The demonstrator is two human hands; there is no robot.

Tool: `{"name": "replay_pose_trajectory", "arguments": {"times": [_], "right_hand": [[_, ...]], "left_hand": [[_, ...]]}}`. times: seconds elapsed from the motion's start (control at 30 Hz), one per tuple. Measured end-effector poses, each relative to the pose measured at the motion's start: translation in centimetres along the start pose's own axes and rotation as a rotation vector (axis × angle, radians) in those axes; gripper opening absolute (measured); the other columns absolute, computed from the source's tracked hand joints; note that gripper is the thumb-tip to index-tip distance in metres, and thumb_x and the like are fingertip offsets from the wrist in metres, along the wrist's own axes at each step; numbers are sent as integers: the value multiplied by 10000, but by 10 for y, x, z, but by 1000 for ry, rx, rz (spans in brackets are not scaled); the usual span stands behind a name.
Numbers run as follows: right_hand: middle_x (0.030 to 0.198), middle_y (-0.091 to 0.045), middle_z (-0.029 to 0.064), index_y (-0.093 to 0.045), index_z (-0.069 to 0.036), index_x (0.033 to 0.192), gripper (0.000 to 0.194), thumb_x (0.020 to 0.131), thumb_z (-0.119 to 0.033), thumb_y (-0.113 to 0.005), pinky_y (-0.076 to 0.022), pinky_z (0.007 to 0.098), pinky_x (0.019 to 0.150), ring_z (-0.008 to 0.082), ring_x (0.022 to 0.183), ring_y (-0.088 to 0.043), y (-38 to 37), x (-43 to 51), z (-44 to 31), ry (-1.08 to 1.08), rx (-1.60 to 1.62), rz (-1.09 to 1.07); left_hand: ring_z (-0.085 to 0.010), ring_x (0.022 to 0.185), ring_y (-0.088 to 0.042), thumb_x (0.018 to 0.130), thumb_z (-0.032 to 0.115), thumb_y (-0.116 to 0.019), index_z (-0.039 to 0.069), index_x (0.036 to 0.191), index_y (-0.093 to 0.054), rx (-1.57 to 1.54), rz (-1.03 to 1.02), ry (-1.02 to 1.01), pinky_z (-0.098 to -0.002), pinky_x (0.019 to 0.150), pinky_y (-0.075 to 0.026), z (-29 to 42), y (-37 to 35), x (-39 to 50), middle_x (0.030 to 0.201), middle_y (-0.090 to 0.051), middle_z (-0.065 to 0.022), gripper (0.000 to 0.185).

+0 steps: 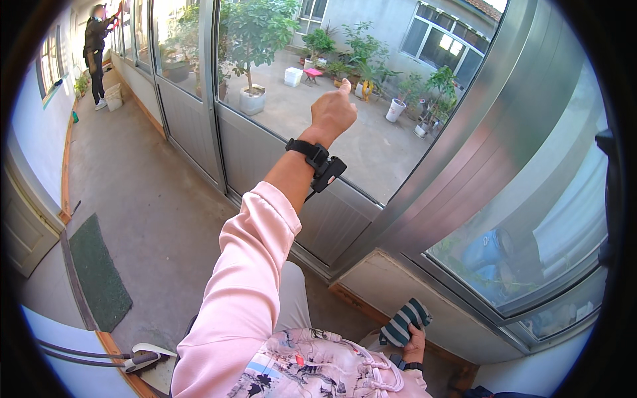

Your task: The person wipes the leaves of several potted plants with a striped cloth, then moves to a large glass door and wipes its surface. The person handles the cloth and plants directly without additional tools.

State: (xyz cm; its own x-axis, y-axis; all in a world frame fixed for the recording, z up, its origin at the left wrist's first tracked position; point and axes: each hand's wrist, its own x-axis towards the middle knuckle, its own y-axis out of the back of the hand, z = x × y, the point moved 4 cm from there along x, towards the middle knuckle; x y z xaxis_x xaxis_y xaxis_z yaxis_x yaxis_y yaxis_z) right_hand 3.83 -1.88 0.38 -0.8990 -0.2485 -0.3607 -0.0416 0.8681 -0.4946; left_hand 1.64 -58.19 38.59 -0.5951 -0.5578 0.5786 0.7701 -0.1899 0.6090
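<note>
My left hand (334, 110) is stretched forward in front of the glass door pane (378, 144). One finger points up and the others look curled; I see nothing in it, though its palm side is hidden. Whether the fingertip touches the glass I cannot tell. A black strap with a small black device (328, 174) sits on that wrist. Low on the right, my right hand (415, 343) grips a folded green-and-white striped cloth (407, 322) beside the low wall. The right wrist also wears a black band (412, 366).
The metal door frame (213, 99) runs along a corridor. Behind the glass stand potted plants (253, 99) and a pink stool (312, 73). A green mat (99, 273) lies left. Far up the corridor, a person (95, 49) reaches to the windows near a bucket (114, 97).
</note>
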Motion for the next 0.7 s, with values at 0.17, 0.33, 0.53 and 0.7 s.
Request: {"name": "replay_pose_trajectory", "arguments": {"times": [0.17, 0.33, 0.53, 0.7], "right_hand": [[1085, -620, 136, -557, 9, 1166, 441, 732, 62, -608, -456, 483, 920, 345, 991, -589, -1, -1, -1, -35, 41, -66], [1094, -621, 129, -557, 3, 1177, 453, 732, 58, -618, -456, 473, 926, 338, 991, -591, 8, 3, 2, -16, -10, -21], [1041, -624, 157, -523, 19, 1181, 431, 759, 7, -613, -493, 488, 868, 351, 938, -610, 9, 5, 3, 28, -47, 16], [1056, -621, 151, -527, 15, 1184, 439, 754, 17, -613, -487, 482, 880, 348, 950, -604, 4, 2, 1, 27, -56, 16]], "left_hand": [[-357, 853, -628, 792, 228, -534, 74, 1354, -409, -18, -2, -1, -453, 732, -487, 0, -1, 0, 885, -657, -192, 596], [-357, 865, -627, 795, 231, -533, 76, 1356, -407, -16, -6, 8, -451, 740, -486, 0, 0, 0, 898, -656, -196, 596], [-358, 872, -625, 792, 228, -534, 83, 1359, -405, -19, -5, 10, -447, 749, -484, -1, -1, 1, 913, -658, -192, 600], [-362, 871, -624, 789, 226, -535, 91, 1350, -422, -41, -8, 0, -448, 754, -483, -3, -2, 0, 909, -656, -199, 588]]}}
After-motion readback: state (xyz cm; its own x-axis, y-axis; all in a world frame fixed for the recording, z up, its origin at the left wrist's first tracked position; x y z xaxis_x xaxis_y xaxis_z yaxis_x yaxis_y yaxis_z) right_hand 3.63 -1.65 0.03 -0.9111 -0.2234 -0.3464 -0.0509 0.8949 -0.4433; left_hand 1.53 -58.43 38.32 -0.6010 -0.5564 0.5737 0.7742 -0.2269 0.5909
